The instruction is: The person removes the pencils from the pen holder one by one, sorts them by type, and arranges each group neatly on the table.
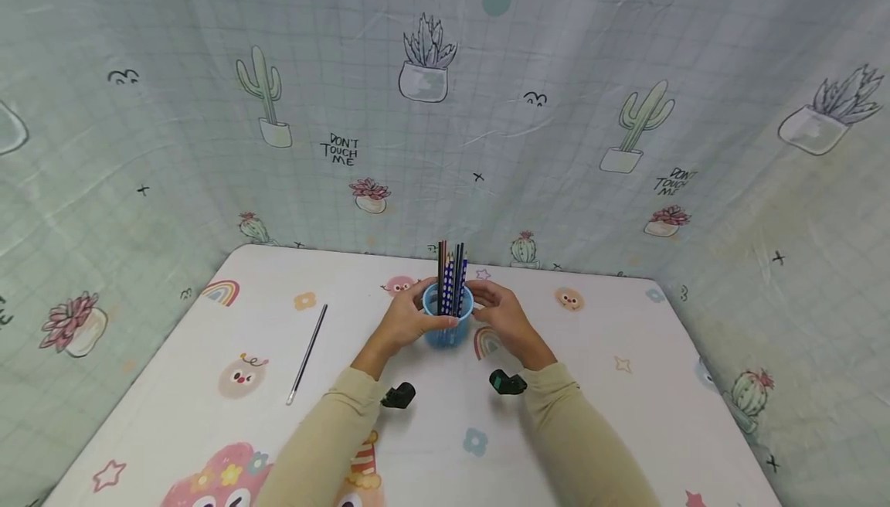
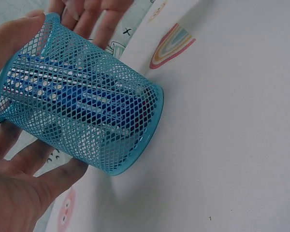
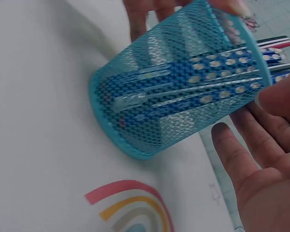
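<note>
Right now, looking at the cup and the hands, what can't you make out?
- Pencils: their lower ends blur behind the cup mesh in both wrist views; a count is not possible.
- Left hand: fingertips are cut off by the left wrist view's top edge.
- Right hand: whether its palm touches the cup is unclear; the head view is too small.
- Loose pencil: markings too small.

Pencils (image 1: 450,279) in cup (image 1: 447,329), between hands.

pen cup (image 2: 82,101): blue wire mesh, glossy | table cover (image 1: 626,414): smooth printed | backdrop (image 1: 208,66): creased cloth
</note>
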`<state>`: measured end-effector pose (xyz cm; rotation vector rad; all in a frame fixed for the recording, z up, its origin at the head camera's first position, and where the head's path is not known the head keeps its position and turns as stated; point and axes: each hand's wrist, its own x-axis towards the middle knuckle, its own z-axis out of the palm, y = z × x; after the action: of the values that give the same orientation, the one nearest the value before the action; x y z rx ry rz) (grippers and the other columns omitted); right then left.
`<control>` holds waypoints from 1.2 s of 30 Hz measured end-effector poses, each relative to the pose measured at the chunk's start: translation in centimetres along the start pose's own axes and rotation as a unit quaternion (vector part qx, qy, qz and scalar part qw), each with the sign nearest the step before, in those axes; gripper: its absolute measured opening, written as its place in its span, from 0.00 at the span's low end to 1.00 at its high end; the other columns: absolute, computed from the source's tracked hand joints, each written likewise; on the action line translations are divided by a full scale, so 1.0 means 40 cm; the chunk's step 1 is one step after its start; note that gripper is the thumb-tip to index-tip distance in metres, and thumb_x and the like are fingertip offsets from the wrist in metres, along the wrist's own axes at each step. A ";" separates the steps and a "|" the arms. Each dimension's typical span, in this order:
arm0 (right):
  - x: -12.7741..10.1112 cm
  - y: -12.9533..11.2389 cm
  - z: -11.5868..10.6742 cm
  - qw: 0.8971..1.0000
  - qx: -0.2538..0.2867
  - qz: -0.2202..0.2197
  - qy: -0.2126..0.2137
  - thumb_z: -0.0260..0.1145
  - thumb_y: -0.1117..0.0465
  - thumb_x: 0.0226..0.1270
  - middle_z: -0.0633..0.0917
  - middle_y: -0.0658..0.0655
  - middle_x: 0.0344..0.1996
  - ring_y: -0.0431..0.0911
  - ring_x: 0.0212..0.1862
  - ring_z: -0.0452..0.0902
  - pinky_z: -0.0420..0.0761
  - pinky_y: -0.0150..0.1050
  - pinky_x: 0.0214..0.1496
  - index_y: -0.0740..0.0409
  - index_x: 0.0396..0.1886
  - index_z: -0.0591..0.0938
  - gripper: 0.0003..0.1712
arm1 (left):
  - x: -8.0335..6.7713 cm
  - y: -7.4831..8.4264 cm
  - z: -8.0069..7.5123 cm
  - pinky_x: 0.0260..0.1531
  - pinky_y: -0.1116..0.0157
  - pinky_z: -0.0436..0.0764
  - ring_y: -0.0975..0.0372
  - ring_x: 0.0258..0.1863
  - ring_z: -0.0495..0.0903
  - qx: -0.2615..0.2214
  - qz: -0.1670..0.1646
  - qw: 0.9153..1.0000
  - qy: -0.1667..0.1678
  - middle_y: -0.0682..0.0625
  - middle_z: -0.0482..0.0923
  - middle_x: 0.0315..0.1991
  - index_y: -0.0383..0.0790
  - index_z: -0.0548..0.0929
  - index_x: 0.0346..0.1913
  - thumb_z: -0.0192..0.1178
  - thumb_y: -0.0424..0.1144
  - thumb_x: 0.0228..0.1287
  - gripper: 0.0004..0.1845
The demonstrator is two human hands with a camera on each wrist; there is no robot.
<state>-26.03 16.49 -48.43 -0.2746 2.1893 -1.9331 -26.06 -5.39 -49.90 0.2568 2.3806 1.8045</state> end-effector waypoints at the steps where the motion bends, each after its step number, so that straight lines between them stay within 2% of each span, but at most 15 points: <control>1: 0.003 -0.004 -0.002 1.000 0.003 -0.002 0.002 0.52 0.79 0.68 0.75 0.66 0.73 0.59 0.75 0.72 0.75 0.51 0.76 0.66 0.74 0.71 0.33 | -0.001 0.001 -0.001 0.75 0.43 0.70 0.46 0.74 0.73 0.000 -0.001 1.000 0.002 0.45 0.75 0.73 0.50 0.70 0.77 0.83 0.49 0.50 0.50; 6: 0.019 -0.019 -0.008 0.999 0.024 0.000 0.036 0.49 0.78 0.71 0.77 0.68 0.71 0.60 0.74 0.73 0.75 0.49 0.74 0.68 0.73 0.72 0.31 | -0.001 0.004 -0.002 0.76 0.44 0.69 0.46 0.75 0.72 0.006 0.003 1.000 0.002 0.45 0.74 0.74 0.50 0.71 0.77 0.83 0.48 0.50 0.50; 11: 0.034 -0.031 -0.009 0.996 0.032 0.002 0.081 0.58 0.70 0.77 0.82 0.65 0.66 0.55 0.68 0.81 0.79 0.44 0.71 0.65 0.69 0.77 0.23 | 0.001 0.008 0.002 0.76 0.45 0.69 0.46 0.74 0.73 0.003 0.014 1.000 -0.001 0.45 0.73 0.74 0.48 0.71 0.77 0.83 0.47 0.51 0.49; 16: 0.053 -0.046 0.008 0.992 0.029 -0.009 0.121 0.64 0.65 0.76 0.85 0.65 0.62 0.50 0.61 0.85 0.85 0.38 0.63 0.64 0.66 0.81 0.21 | -0.001 0.006 -0.001 0.76 0.45 0.70 0.47 0.73 0.74 -0.006 0.011 1.000 -0.005 0.45 0.74 0.73 0.48 0.71 0.77 0.83 0.47 0.51 0.49; 24: 0.084 -0.058 0.035 0.986 0.001 0.003 0.164 0.70 0.60 0.74 0.89 0.60 0.57 0.51 0.58 0.87 0.85 0.43 0.63 0.56 0.63 0.84 0.20 | 0.003 -0.004 -0.004 0.75 0.45 0.71 0.48 0.71 0.76 -0.010 0.012 1.000 -0.008 0.46 0.77 0.70 0.50 0.71 0.77 0.83 0.49 0.50 0.50; 31: 0.101 -0.059 0.048 0.984 -0.021 -0.008 0.176 0.72 0.63 0.71 0.90 0.64 0.52 0.51 0.52 0.89 0.87 0.45 0.60 0.60 0.59 0.87 0.19 | 0.000 -0.005 -0.004 0.75 0.47 0.71 0.49 0.70 0.77 -0.028 0.018 0.999 -0.008 0.46 0.78 0.70 0.50 0.72 0.76 0.83 0.45 0.51 0.47; 36: 0.101 -0.066 0.051 0.982 -0.044 -0.009 0.185 0.73 0.63 0.70 0.91 0.64 0.48 0.50 0.48 0.89 0.89 0.46 0.57 0.62 0.55 0.88 0.16 | -0.003 -0.001 -0.009 0.77 0.45 0.69 0.48 0.73 0.74 -0.019 0.014 1.000 -0.011 0.47 0.76 0.71 0.53 0.72 0.76 0.83 0.47 0.52 0.47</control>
<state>-29.33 13.10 -46.18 0.0613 2.5111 -2.0346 -26.02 -5.76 -49.84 0.3050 2.3361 1.8466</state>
